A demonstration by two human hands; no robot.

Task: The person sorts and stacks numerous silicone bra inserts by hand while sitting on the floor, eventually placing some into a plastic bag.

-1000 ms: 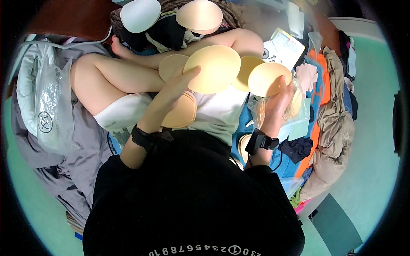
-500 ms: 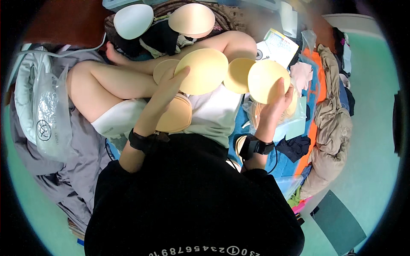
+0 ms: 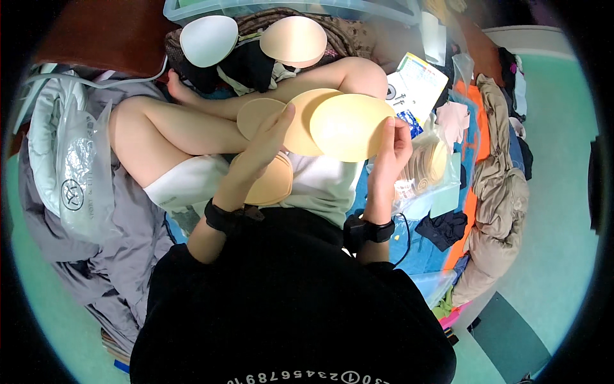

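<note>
My left hand point(image 3: 272, 137) is closed on a beige bra pad point(image 3: 297, 131), thumb on its face. My right hand point(image 3: 391, 153) pinches another, oval bra pad point(image 3: 352, 128) by its right edge. That pad overlaps the front of the left one; whether they touch I cannot tell. Behind my left hand a further beige pad point(image 3: 256, 117) shows in part; what supports it is hidden. On my lap, under my left wrist, lies a stitched-edge beige pad point(image 3: 276, 182). Beside my right hand, a clear plastic bag point(image 3: 412, 195) holds several beige pads point(image 3: 435, 160).
Beyond my legs, a white cup point(image 3: 209, 41) and a beige cup point(image 3: 294, 41) rest on dark clothes, before a clear bin point(image 3: 288, 9). Printed paper point(image 3: 422, 80) and a black cloth point(image 3: 441, 227) lie right. A plastic-wrapped bundle point(image 3: 86, 173) sits left.
My right hand has moved left, bringing its pad across the front of the left-hand pad. Both hands are slightly lower in view. The bagged pads at right are now more exposed.
</note>
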